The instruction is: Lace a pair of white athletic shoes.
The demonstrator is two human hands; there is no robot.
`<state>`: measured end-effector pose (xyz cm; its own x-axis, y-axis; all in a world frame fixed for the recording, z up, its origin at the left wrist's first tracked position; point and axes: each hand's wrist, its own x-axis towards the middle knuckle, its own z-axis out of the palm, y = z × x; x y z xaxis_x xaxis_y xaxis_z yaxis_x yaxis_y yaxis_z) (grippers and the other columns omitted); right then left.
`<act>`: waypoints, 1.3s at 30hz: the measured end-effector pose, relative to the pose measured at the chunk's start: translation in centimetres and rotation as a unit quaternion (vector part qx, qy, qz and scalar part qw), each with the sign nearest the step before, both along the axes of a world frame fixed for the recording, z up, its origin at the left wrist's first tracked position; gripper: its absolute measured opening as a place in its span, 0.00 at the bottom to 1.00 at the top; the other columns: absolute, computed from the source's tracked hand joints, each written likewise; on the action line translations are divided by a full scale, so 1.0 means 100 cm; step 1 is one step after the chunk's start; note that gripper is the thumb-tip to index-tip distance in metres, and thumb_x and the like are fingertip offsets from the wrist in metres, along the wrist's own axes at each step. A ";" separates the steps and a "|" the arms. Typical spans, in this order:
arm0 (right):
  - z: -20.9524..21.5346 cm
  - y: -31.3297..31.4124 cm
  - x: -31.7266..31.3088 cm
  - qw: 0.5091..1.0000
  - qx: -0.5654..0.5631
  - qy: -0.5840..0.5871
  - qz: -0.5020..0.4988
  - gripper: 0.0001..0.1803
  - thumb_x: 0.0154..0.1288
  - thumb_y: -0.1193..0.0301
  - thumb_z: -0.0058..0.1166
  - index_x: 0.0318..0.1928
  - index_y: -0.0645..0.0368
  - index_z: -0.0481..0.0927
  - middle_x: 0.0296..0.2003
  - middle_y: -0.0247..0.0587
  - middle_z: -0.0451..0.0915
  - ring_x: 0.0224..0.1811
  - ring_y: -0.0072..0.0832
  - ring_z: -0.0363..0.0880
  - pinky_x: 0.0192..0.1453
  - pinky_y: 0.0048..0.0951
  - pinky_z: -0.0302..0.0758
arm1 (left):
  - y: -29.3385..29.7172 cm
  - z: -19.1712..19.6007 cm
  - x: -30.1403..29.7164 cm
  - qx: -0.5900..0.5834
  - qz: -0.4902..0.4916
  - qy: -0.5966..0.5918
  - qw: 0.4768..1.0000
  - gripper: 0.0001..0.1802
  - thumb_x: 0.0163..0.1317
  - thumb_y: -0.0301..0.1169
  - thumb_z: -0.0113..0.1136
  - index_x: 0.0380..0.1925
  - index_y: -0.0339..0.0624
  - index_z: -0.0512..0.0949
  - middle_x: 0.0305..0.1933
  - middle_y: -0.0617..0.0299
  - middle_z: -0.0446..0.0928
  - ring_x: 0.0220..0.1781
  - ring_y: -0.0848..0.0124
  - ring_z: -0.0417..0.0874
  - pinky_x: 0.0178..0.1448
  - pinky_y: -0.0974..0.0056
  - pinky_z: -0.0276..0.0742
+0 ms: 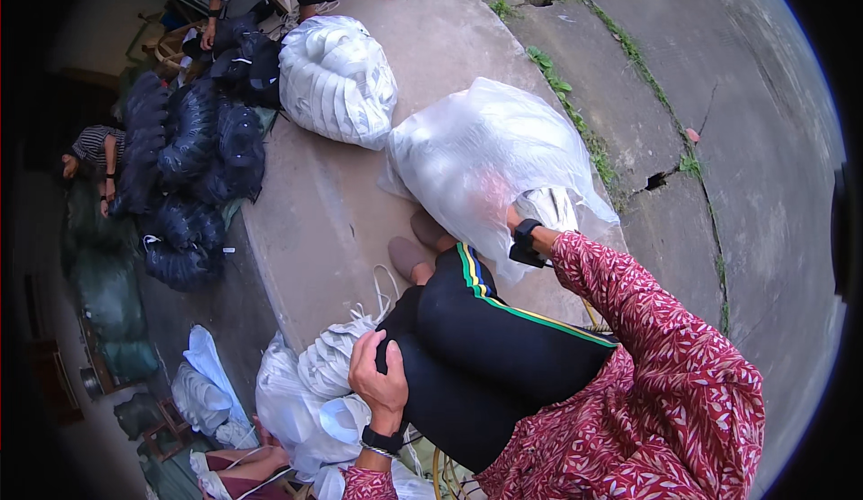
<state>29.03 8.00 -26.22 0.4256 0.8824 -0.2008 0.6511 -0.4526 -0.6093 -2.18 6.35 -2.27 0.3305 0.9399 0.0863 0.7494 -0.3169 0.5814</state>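
Clear plastic bag (490,154) swallows my right hand (503,205), fingers unseen; left hand (382,376) flat on knee (422,338). Thin film could tear.

We see a big clear plastic bag (490,154) bulging with white goods on the concrete ledge (315,221); our right hand (494,205) is thrust inside it, its grip blurred by the film. Just beyond lies a second clear bag (337,78) packed with white rings. Left of it sits a heap of dark, glossy bags (193,154), well apart from ours. Beside our left hand (382,383), which rests on our knee, a smaller clear bag (301,401) holds what seem to be white loops.
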 end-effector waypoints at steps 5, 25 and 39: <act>-0.045 -0.049 0.048 0.958 -0.097 0.016 -0.268 0.37 0.59 0.47 0.48 0.54 0.71 0.68 0.52 0.64 0.69 0.59 0.53 0.65 0.64 0.42 0.60 | 0.001 -0.003 -0.009 -0.009 0.005 0.011 1.000 0.13 0.54 0.28 0.54 0.36 0.30 0.77 0.40 0.46 0.77 0.44 0.52 0.78 0.51 0.58 0.71; -0.162 -0.127 0.083 0.941 -0.304 0.105 -0.110 0.65 0.29 0.48 0.73 0.63 0.67 0.50 0.58 0.62 0.61 0.62 0.52 0.61 0.64 0.42 0.62 | 0.008 -0.001 -0.005 -0.037 0.011 0.014 0.999 0.17 0.51 0.33 0.56 0.38 0.32 0.78 0.44 0.44 0.76 0.46 0.49 0.76 0.52 0.54 0.69; -0.136 -0.131 0.088 0.954 -0.183 0.139 -0.194 0.50 0.27 0.58 0.75 0.52 0.70 0.65 0.47 0.54 0.73 0.50 0.41 0.73 0.55 0.34 0.70 | 0.007 0.002 -0.001 -0.005 0.006 0.007 1.000 0.15 0.51 0.32 0.57 0.37 0.33 0.78 0.42 0.47 0.77 0.45 0.51 0.77 0.51 0.56 0.71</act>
<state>37.85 -5.12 -39.79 0.5906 0.5183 -0.6185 0.2273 -0.8423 -0.4888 -2.27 7.01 -2.06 0.3196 0.9447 0.0734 0.7610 -0.3021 0.5742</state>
